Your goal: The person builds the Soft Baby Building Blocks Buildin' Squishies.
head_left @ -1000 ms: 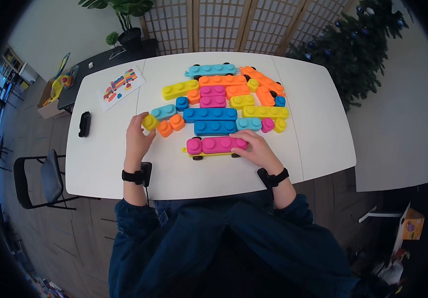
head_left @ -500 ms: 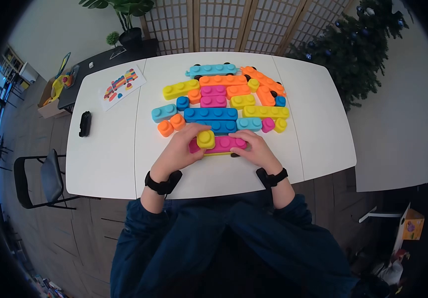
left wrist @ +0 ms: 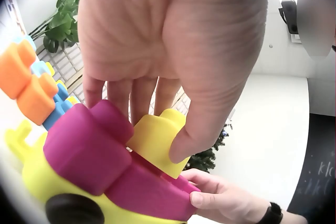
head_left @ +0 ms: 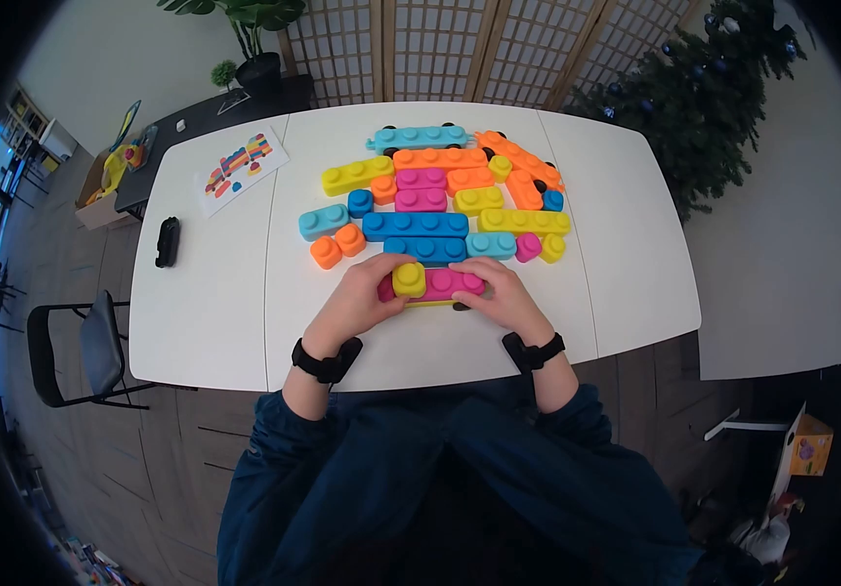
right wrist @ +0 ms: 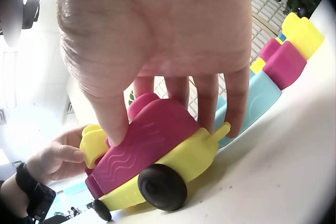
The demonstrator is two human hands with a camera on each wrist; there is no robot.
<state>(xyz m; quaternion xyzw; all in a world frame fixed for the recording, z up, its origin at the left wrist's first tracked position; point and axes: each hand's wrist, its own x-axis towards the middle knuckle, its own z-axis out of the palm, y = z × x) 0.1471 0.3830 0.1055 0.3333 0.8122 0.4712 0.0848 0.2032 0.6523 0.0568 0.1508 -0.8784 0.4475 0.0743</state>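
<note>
A small yellow block (head_left: 409,279) is pinched between the thumb and fingers of the left hand (head_left: 355,299), on top of the long pink block (head_left: 443,284). In the left wrist view the yellow block (left wrist: 160,139) sits slightly tilted beside a small pink block (left wrist: 87,149). Both pink blocks stand on a yellow wheeled base (right wrist: 181,162), seen in the right wrist view with black wheels. The right hand (head_left: 504,296) grips the right end of the long pink block, thumb at the near side and fingers at the far side.
Beyond the hands lie two long blue blocks (head_left: 415,226), with orange, yellow, pink and teal blocks around them. A teal wheeled base (head_left: 419,138) is at the back. Further left are a printed picture sheet (head_left: 241,172) and a black object (head_left: 168,242).
The left hand has carried the small yellow block rightward from the left side of the blocks onto the pink block. The right hand has kept its grip in nearly the same place.
</note>
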